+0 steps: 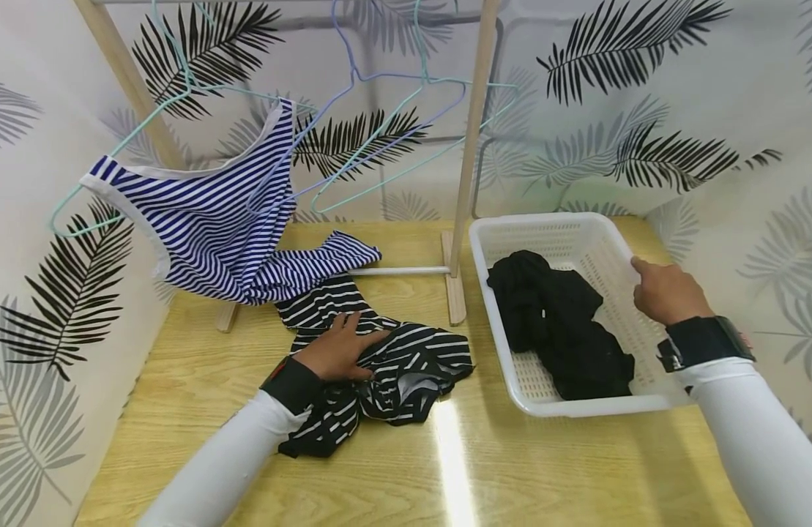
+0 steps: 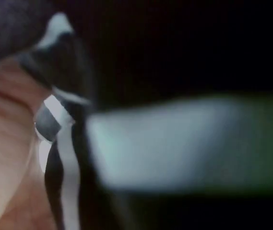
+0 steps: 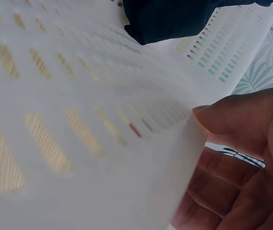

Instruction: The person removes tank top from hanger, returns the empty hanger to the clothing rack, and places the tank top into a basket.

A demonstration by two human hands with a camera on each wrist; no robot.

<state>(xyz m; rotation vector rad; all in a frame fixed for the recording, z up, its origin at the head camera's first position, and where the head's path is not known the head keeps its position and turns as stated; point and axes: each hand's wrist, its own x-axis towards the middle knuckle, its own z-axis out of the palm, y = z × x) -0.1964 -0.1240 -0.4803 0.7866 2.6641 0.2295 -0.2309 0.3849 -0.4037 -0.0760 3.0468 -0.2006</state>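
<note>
My left hand point(image 1: 343, 348) rests on a crumpled black garment with white stripes point(image 1: 432, 351) on the table, fingers spread over the cloth. Dark and white striped fabric point(image 2: 69, 167) lies against the palm in the left wrist view, mostly dark and blurred. On the right, my right hand point(image 1: 669, 291) grips the rim of a white plastic basket point(image 1: 504, 359). In the right wrist view the thumb point(image 3: 222, 112) lies on the rim and the other fingers curl beneath it outside. Black clothing point(image 1: 550, 315) lies bunched inside the basket.
A blue-and-white striped tank top point(image 1: 214, 219) hangs from a mint hanger point(image 1: 151, 117) on a wooden rack point(image 1: 474, 139); its lower end overlaps the black striped garment. Beside it hang a bare blue hanger point(image 1: 379, 75) and a bare mint one point(image 1: 373, 139). Leaf-print sheeting surrounds the wooden table point(image 1: 379, 483).
</note>
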